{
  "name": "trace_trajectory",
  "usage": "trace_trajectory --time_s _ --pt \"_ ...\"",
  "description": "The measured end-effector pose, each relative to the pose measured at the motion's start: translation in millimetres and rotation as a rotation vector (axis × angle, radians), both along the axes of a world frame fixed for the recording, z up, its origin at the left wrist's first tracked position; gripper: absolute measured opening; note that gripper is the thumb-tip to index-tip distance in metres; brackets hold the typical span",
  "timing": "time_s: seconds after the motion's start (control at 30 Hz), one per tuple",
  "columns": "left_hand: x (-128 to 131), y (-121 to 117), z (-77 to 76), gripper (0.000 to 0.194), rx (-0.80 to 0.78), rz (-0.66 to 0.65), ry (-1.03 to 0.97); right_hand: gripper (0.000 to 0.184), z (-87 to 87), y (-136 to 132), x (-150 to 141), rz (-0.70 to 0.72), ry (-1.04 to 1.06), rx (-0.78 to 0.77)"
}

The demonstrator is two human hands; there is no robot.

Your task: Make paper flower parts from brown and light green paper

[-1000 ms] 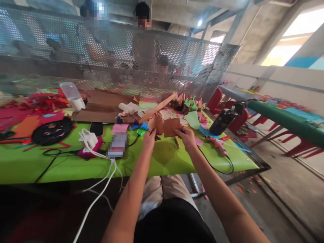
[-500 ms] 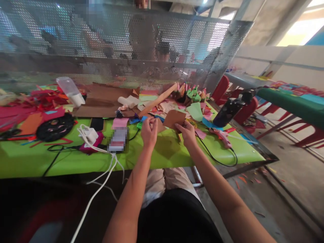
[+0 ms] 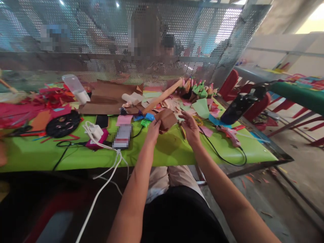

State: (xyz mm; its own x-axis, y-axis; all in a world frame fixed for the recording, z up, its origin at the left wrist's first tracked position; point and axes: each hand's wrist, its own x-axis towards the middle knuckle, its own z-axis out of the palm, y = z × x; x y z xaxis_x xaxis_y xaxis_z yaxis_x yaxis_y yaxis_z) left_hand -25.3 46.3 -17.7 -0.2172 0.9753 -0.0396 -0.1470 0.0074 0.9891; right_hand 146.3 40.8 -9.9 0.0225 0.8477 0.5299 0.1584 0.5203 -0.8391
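A small piece of brown paper (image 3: 167,118) with a crease is held up over the green-covered table (image 3: 141,157). My left hand (image 3: 153,131) is closed on its left edge. To the right of the paper, my right hand (image 3: 190,128) is raised with its fingers apart and nothing in them. A pencil-like stick (image 3: 183,132) lies beneath my right hand. Past both hands spread loose paper scraps (image 3: 169,104), and a bunch of folded paper flowers (image 3: 199,88) stands behind them.
A pink glue gun (image 3: 231,135) with a black cord lies at right, beside a dark bottle (image 3: 238,107). A phone (image 3: 123,136), a power strip (image 3: 98,140) and white cables are at left. A perforated metal panel (image 3: 106,44) stands behind; part of another person shows at far left.
The brown paper has passed from my right hand into my left and now shows a crease. My right hand has let go and opened. The camera view has shifted slightly.
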Motion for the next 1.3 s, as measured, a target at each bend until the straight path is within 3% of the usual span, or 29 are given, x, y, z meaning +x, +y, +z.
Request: trace_trajectory --time_s 0.1,0.23,0.4,0.5,0.73,0.87,1.13,1.2,1.3 --pt "1 -2 2.1 0.023 -0.029 -0.058 0.05 0.033 -3.4 5 3 0.009 -0.2 0.126" --pt "2 -5 5.0 0.023 0.008 -0.03 0.014 0.022 -7.2 0 -1 0.005 -0.376 0.142" --pt "1 -10 9.5 0.026 0.013 -0.102 -0.184 0.017 -7.9 -8 -5 -0.032 -0.451 0.213" --pt "2 -11 10.1 0.025 0.015 -0.134 -0.192 0.014 -9.6 -9 -5 -0.089 -0.479 0.234" --pt "0 -6 8.3 0.027 0.045 -0.113 -0.122 0.026 -13.0 -4 -4 -0.061 -0.424 0.267" --pt "-1 -2 3.4 0.032 0.102 -0.123 -0.066 0.021 -15.7 2 -4 -0.055 -0.345 0.266" --pt "3 5 -8.6 0.025 0.268 -0.285 0.149 0.018 -17.2 9 -2 -0.063 -0.301 0.271" --pt "3 5 -8.5 0.022 0.268 -0.315 0.144 0.018 -15.8 9 0 -0.07 -0.307 0.255" --pt "1 4 -7.5 0.023 0.219 -0.258 0.024 0.027 -13.9 8 2 -0.04 -0.287 0.234"
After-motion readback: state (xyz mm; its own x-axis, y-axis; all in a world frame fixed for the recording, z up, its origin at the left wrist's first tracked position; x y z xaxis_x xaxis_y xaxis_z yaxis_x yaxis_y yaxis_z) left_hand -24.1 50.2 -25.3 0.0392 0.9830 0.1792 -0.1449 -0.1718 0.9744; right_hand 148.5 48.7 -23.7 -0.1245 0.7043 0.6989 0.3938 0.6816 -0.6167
